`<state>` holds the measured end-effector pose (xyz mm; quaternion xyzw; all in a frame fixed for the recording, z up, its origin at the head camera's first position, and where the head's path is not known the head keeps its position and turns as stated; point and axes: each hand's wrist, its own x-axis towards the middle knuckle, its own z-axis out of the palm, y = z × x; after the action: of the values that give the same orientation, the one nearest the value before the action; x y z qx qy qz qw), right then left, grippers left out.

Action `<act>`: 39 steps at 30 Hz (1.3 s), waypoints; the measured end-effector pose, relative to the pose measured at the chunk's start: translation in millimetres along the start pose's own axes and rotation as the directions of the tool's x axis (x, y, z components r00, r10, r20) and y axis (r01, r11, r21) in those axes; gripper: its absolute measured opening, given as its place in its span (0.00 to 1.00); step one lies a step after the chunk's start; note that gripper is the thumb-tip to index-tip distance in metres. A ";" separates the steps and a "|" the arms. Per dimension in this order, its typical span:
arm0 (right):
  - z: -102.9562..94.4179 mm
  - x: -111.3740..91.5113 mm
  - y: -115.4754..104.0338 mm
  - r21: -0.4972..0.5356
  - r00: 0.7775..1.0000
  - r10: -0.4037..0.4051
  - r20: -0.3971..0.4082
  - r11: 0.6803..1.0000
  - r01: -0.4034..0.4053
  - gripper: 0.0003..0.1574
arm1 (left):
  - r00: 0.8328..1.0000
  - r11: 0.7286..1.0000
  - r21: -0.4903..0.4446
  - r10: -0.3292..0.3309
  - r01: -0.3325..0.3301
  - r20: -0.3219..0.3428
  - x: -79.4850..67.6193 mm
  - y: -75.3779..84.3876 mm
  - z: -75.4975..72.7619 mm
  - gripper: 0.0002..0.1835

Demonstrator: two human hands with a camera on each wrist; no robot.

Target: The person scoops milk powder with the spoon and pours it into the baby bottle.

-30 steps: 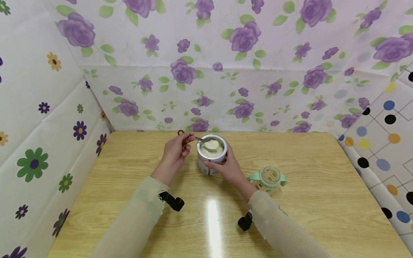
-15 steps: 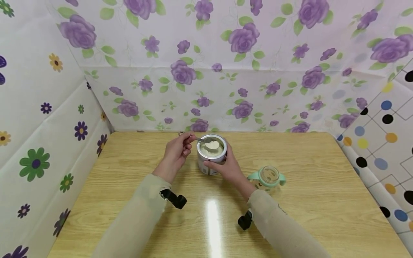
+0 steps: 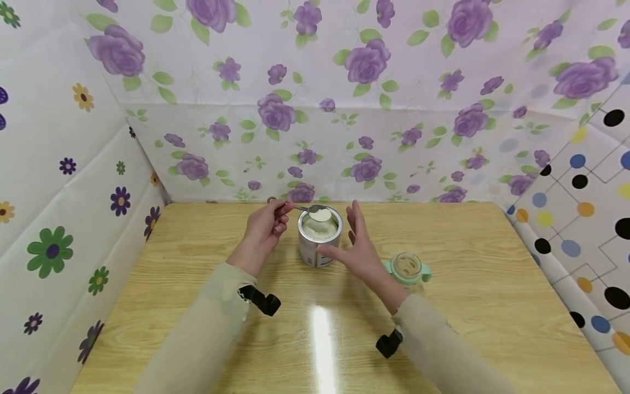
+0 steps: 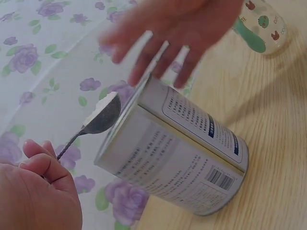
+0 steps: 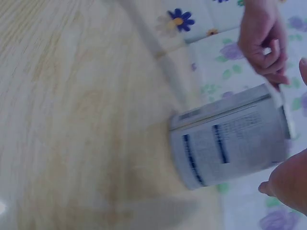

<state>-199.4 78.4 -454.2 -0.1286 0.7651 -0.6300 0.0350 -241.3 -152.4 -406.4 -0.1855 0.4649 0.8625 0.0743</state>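
My left hand (image 3: 263,230) pinches the handle of a metal spoon (image 4: 103,120), whose bowl carries a heap of pale powder (image 3: 321,215). The spoon's bowl is over the mouth of an open milk powder can (image 3: 319,249), which stands upright on the table with powder inside. To the can's right, my right hand (image 3: 361,249) is spread, thumb and fingers extended and holding nothing. In the left wrist view the right fingers (image 4: 153,57) blur just above the can's rim. Behind my right wrist, a clear baby bottle (image 3: 407,267) with mint green handles stands partly hidden.
The wooden table (image 3: 467,306) reaches back to a floral sheet (image 3: 364,137). A flower-patterned sheet (image 3: 79,219) borders the left side, and a dotted sheet (image 3: 581,230) the right. Black wrist cameras sit on both sleeves.
My right hand has let go of the can and moved right, its fingers opening. The loaded spoon has risen slightly over the can. The head view has shifted a little.
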 end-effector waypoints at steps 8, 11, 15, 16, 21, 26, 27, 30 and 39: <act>-52.6 -15.6 -42.4 -0.159 0.994 -0.081 0.080 0.983 0.093 0.77 | 1.000 1.000 0.015 0.017 -0.017 0.020 -6.6 6.4 6.5 0.08; -80.4 -23.3 -42.9 -0.304 0.989 -0.058 0.136 0.948 0.097 0.71 | 1.000 1.000 0.010 0.015 -0.015 0.023 -8.5 6.4 10.2 0.07; -118.0 -35.4 -33.1 -0.424 0.978 -0.025 0.208 0.899 0.113 0.63 | 0.999 1.000 -0.004 0.002 -0.002 0.042 -10.8 4.7 17.0 0.06; -125.7 -37.8 -29.0 -0.430 0.975 -0.021 0.221 0.895 0.117 0.62 | 0.999 1.000 -0.006 0.001 -0.001 0.044 -11.5 4.3 18.8 0.06; -152.5 -49.2 -6.1 -0.435 0.968 0.019 0.250 0.895 0.095 0.57 | 0.999 1.000 -0.003 -0.001 0.002 0.046 -17.3 3.2 26.7 0.06; -163.0 -58.0 17.4 -0.400 0.971 0.052 0.234 0.915 0.048 0.56 | 0.997 1.000 -0.007 -0.005 0.005 0.074 -22.6 -1.2 38.0 0.07; -163.6 -59.0 22.2 -0.382 0.971 0.048 0.234 0.923 0.047 0.55 | 0.997 1.000 -0.001 -0.005 0.006 0.077 -23.4 -2.9 40.9 0.08; -163.4 -60.2 35.9 -0.307 0.968 0.010 0.251 0.949 0.070 0.54 | 0.996 1.000 0.021 -0.012 0.011 0.083 -26.2 -8.7 50.2 0.08; -157.2 -64.6 55.8 -0.183 0.963 0.001 0.270 0.982 0.050 0.53 | 0.992 0.998 0.048 -0.036 0.030 0.121 -32.7 -30.9 71.6 0.09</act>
<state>-179.5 253.7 -483.5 -0.2251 0.8076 -0.5320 0.1185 -219.8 -74.3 -381.8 -0.1384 0.4763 0.8598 0.1212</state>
